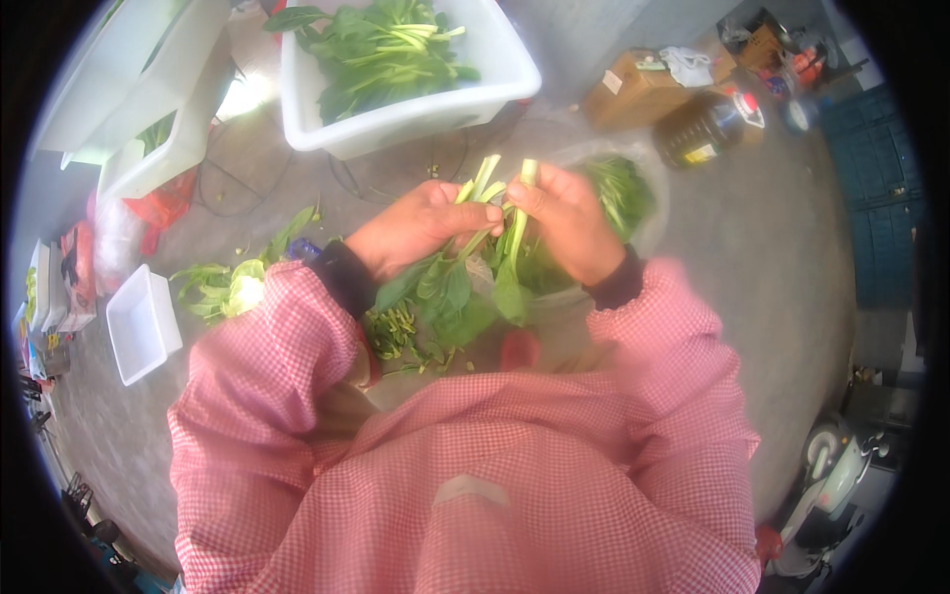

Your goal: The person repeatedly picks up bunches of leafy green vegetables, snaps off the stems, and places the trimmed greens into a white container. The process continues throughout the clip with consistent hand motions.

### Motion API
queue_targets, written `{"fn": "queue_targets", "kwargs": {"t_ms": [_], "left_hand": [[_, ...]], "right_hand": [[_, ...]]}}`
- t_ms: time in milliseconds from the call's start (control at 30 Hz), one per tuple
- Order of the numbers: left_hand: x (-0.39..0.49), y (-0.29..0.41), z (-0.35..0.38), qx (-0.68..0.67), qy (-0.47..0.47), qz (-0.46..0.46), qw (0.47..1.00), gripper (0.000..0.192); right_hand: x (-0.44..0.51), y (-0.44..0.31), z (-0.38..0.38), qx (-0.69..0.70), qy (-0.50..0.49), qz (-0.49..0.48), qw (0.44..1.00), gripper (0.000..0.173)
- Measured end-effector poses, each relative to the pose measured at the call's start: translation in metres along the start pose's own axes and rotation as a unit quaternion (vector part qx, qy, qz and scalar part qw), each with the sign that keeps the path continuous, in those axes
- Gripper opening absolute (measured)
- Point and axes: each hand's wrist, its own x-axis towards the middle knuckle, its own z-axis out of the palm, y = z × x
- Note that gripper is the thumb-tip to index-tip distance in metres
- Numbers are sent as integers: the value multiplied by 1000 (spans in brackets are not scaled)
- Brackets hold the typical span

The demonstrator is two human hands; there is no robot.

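My left hand [427, 223] grips several stems of leafy greens [445, 286], their pale cut ends pointing up and the dark leaves hanging below. Close beside it, my right hand [568, 219] pinches a thick pale stem [520, 223] whose leaves droop between the hands. Under and right of my right hand lies a clear plastic bag [657, 223] with more greens [620, 197]. Short green trimmings [392, 330] are heaped on the floor below my left wrist. A white plastic tub [408, 119] beyond my hands holds a pile of leafy greens [393, 59].
Loose leaves [211, 286] lie on the floor at left, near a small white tray [143, 327]. White bins [141, 160] stand upper left. A cardboard box [631, 93] and a large bottle of dark liquid [698, 130] are upper right; a scooter [827, 475] stands lower right.
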Motion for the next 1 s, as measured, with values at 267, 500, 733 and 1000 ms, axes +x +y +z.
{"fn": "queue_targets", "kwargs": {"t_ms": [267, 500, 733, 1000], "left_hand": [[3, -8, -3, -66, 28, 4, 997, 14], [6, -4, -11, -155, 179, 6, 972, 15], [1, 4, -7, -130, 252, 19, 959, 18], [0, 8, 1, -12, 337, 86, 938, 19]], "right_hand": [[2, -12, -11, 0, 111, -45, 993, 10], [-9, -12, 2, -19, -19, 68, 997, 21], [-14, -5, 41, -165, 50, 30, 985, 22], [-22, -2, 40, -259, 110, -23, 959, 21]]}}
